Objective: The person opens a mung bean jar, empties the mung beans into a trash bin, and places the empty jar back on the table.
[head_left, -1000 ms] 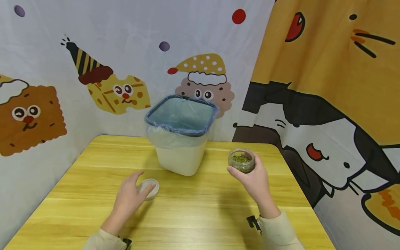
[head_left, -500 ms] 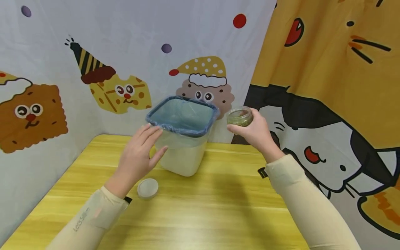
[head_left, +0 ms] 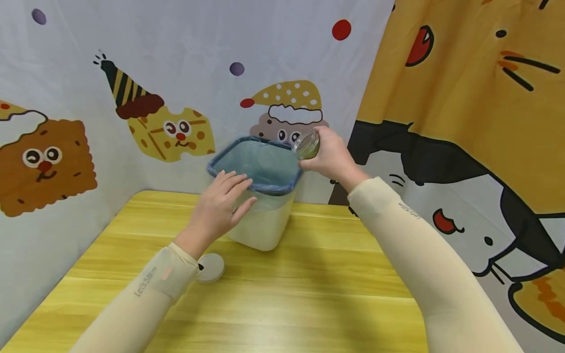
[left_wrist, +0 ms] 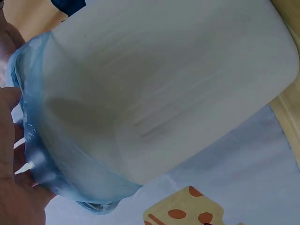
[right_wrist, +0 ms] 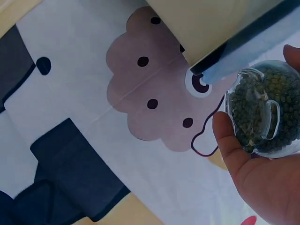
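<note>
My right hand (head_left: 328,156) grips a small clear jar (head_left: 306,145) of green beans, tilted with its mouth toward the left, at the right rim of a white bin (head_left: 260,228). In the right wrist view the green beans (right_wrist: 276,89) show through the jar's base, with thumb and fingers around its sides. A blue plastic bag (head_left: 269,162) lines the bin and folds over its rim. My left hand (head_left: 218,206) is at the bin's front left rim, fingers straight; in the left wrist view the fingers lie against the bag's edge.
A round white lid (head_left: 211,267) lies on the wooden table (head_left: 282,304), close to my left sleeve. Behind the bin hangs a cloth backdrop (head_left: 190,39) with cartoon prints, and a yellow printed cloth (head_left: 463,88) hangs at the right.
My right hand has raised the jar, carried it left to the bin's rim and tilted it. From beside the lid, my left hand has moved up to the bin's front rim.
</note>
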